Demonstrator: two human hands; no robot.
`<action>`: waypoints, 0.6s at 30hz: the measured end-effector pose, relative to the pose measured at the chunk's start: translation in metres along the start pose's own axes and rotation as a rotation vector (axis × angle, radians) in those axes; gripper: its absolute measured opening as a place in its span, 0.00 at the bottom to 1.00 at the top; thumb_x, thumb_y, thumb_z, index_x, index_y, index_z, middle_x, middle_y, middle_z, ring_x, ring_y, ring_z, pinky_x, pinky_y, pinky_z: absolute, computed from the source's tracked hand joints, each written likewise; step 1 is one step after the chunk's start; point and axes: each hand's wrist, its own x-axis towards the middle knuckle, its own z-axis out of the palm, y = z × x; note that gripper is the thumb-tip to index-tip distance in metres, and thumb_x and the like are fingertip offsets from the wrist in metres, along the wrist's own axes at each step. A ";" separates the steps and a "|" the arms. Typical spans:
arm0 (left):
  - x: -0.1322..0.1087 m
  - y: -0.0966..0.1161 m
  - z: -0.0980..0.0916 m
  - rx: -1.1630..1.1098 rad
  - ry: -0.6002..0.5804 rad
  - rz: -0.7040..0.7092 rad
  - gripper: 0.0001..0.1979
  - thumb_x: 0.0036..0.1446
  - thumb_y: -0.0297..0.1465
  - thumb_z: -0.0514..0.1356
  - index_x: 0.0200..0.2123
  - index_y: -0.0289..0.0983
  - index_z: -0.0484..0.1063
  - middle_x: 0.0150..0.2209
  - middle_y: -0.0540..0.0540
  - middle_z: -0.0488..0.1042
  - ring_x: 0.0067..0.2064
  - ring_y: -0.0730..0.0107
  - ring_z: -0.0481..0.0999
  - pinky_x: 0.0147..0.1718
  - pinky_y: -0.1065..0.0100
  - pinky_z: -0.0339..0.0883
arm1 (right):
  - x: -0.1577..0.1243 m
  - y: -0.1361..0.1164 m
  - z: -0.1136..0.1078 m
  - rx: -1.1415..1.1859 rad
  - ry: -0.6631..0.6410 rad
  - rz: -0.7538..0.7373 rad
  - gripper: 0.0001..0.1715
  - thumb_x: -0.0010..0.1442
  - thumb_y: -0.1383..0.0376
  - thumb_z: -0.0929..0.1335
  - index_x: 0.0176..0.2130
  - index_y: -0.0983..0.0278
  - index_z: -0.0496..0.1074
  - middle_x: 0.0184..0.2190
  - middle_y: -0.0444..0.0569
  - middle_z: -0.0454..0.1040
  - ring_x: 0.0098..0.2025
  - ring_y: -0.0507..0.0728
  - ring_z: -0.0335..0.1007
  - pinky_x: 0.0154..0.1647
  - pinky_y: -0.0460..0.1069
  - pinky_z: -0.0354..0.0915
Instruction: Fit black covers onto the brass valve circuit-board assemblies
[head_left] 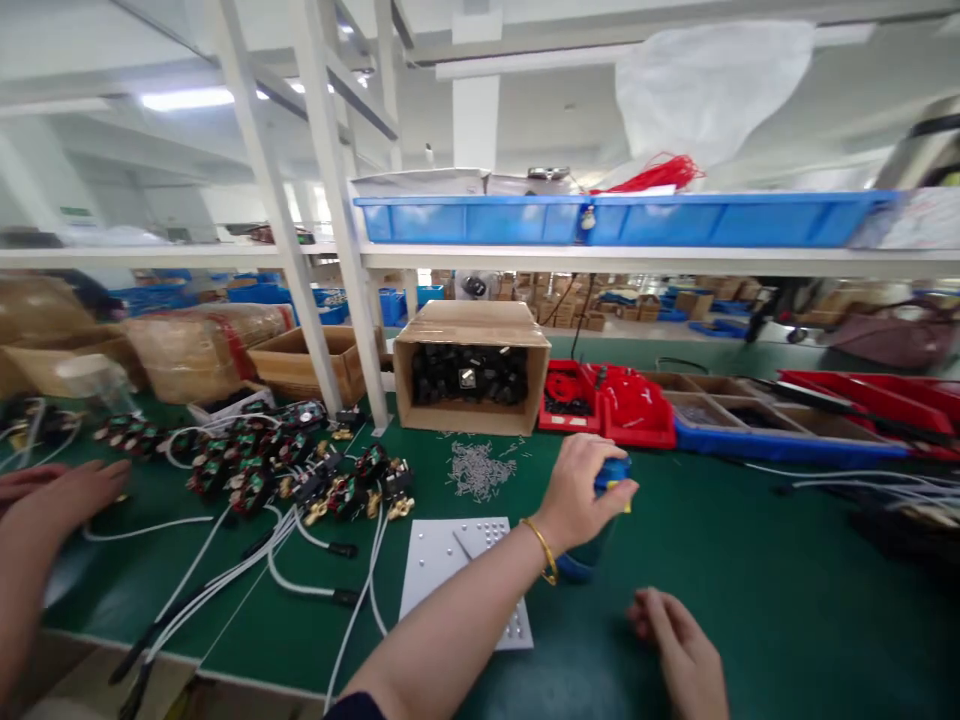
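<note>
My left hand (581, 490), with a gold bracelet at its wrist, reaches across and is wrapped round the top of a blue object with a yellow patch (613, 472). The hand hides much of this object; its kind is unclear, and its dark blue lower end is near the table. My right hand (682, 650) is low on the right, fingers curled in and thumb against them; whatever may be inside is hidden. Under my left forearm lies a pale metal plate (435, 570) with small round studs and a thin rod on it. Beyond the plate is a pile of small metal pins (480, 470).
Wired assemblies (247, 480) with white cables spread to the left, near a co-worker's hand (82, 495). A cardboard box (471, 410) of black parts stands behind the pins. Red bins (637, 405) and a divided tray (787, 440) line the back right. A shelf (637, 262) runs above.
</note>
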 end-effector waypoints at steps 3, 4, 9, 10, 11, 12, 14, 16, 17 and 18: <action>-0.010 -0.013 0.002 -0.083 0.025 -0.115 0.44 0.43 0.39 0.67 0.60 0.39 0.48 0.59 0.38 0.55 0.59 0.53 0.58 0.57 0.53 0.54 | -0.008 0.008 0.004 -0.138 -0.021 -0.074 0.28 0.54 0.41 0.62 0.31 0.63 0.69 0.23 0.46 0.71 0.28 0.59 0.68 0.31 0.49 0.63; -0.014 -0.018 0.004 -0.101 0.031 -0.165 0.53 0.38 0.40 0.70 0.62 0.40 0.42 0.61 0.37 0.50 0.61 0.51 0.54 0.58 0.52 0.52 | -0.009 0.010 0.005 -0.158 -0.034 -0.086 0.27 0.55 0.42 0.62 0.30 0.63 0.69 0.23 0.46 0.71 0.29 0.58 0.68 0.31 0.49 0.63; -0.034 -0.023 0.018 -0.134 0.013 -0.408 0.55 0.32 0.41 0.72 0.60 0.40 0.44 0.58 0.37 0.59 0.57 0.50 0.61 0.56 0.50 0.55 | -0.010 0.016 0.004 -0.176 -0.057 -0.080 0.26 0.54 0.42 0.62 0.30 0.62 0.69 0.23 0.45 0.72 0.29 0.58 0.69 0.31 0.48 0.63; -0.035 -0.021 0.022 -0.122 0.034 -0.470 0.51 0.33 0.41 0.71 0.58 0.40 0.49 0.54 0.38 0.64 0.54 0.51 0.65 0.53 0.51 0.59 | -0.009 0.018 0.003 -0.183 -0.055 -0.071 0.26 0.53 0.42 0.63 0.30 0.62 0.70 0.23 0.45 0.72 0.29 0.59 0.70 0.31 0.47 0.63; -0.035 -0.019 0.025 -0.101 0.064 -0.535 0.47 0.33 0.41 0.71 0.55 0.40 0.53 0.50 0.39 0.68 0.50 0.52 0.69 0.50 0.52 0.62 | -0.007 0.019 0.001 -0.190 -0.054 -0.062 0.26 0.52 0.42 0.63 0.31 0.61 0.70 0.24 0.45 0.73 0.30 0.59 0.70 0.32 0.48 0.63; -0.034 -0.016 0.028 -0.078 0.095 -0.593 0.43 0.32 0.41 0.71 0.52 0.41 0.57 0.46 0.41 0.71 0.47 0.53 0.71 0.47 0.53 0.64 | -0.006 0.021 0.000 -0.197 -0.056 -0.053 0.27 0.51 0.41 0.64 0.31 0.61 0.70 0.24 0.46 0.74 0.31 0.59 0.71 0.32 0.48 0.64; -0.029 -0.013 0.030 -0.050 0.137 -0.672 0.38 0.29 0.41 0.72 0.45 0.41 0.62 0.41 0.43 0.73 0.42 0.54 0.73 0.42 0.54 0.67 | -0.002 0.025 -0.002 -0.206 -0.058 -0.035 0.28 0.49 0.40 0.64 0.31 0.61 0.70 0.25 0.47 0.74 0.31 0.61 0.71 0.33 0.49 0.64; -0.024 -0.009 0.023 -0.074 0.163 -0.682 0.35 0.28 0.39 0.73 0.42 0.40 0.64 0.39 0.43 0.74 0.39 0.55 0.74 0.39 0.55 0.68 | 0.000 0.027 -0.004 -0.217 -0.063 -0.010 0.30 0.47 0.39 0.64 0.32 0.62 0.71 0.26 0.48 0.75 0.32 0.62 0.72 0.33 0.50 0.65; -0.022 -0.006 0.017 -0.104 0.180 -0.659 0.34 0.28 0.39 0.73 0.42 0.40 0.64 0.39 0.43 0.74 0.39 0.56 0.74 0.39 0.56 0.68 | 0.001 0.027 -0.005 -0.225 -0.070 0.001 0.30 0.47 0.39 0.64 0.32 0.62 0.71 0.27 0.49 0.75 0.33 0.63 0.72 0.34 0.51 0.65; -0.019 -0.002 0.007 -0.144 0.202 -0.620 0.34 0.30 0.38 0.73 0.42 0.40 0.64 0.39 0.43 0.74 0.39 0.58 0.74 0.39 0.57 0.68 | 0.001 0.027 -0.006 -0.234 -0.077 0.011 0.30 0.47 0.39 0.64 0.32 0.62 0.71 0.28 0.50 0.76 0.33 0.63 0.72 0.34 0.51 0.65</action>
